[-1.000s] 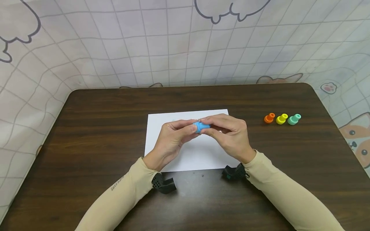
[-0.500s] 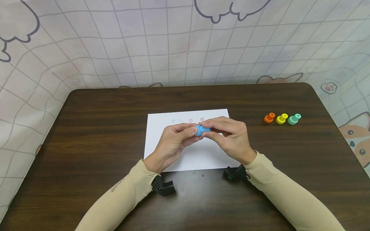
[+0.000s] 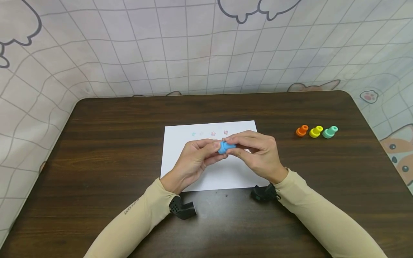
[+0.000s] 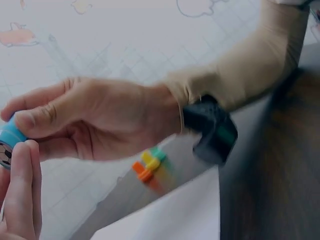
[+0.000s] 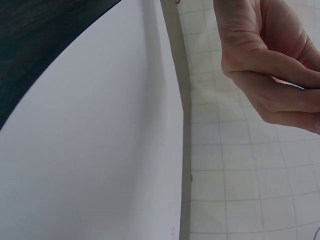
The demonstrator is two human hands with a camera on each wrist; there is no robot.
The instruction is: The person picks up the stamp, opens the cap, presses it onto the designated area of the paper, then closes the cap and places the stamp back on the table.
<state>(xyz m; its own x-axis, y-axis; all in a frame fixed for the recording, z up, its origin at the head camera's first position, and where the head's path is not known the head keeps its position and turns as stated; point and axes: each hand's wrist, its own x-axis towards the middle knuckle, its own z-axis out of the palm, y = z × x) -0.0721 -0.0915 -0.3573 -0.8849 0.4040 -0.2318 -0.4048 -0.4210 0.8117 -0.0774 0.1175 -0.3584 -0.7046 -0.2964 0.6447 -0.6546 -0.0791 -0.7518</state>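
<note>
A small blue toy stamp (image 3: 227,147) is held between both hands above a white sheet of paper (image 3: 219,179). My left hand (image 3: 194,161) pinches its wider end with thumb and fingers. My right hand (image 3: 258,153) pinches the narrower handle end from the right. In the left wrist view the blue stamp (image 4: 11,135) shows a soccer-ball picture on its end, beside the left fingers (image 4: 21,180). Several small coloured prints (image 3: 213,133) run along the paper's far edge; the hands hide part of the sheet.
Three more stamps stand in a row at the right of the dark wooden table (image 3: 106,154): orange (image 3: 302,130), yellow (image 3: 316,131) and mint green (image 3: 330,132). Each wrist wears a black camera (image 3: 183,208). A grid-patterned cloth (image 3: 200,50) hangs behind the table.
Both hands and the blue stamp have lowered slightly toward the person, uncovering the row of prints on the paper. The grip of both hands looks much the same.
</note>
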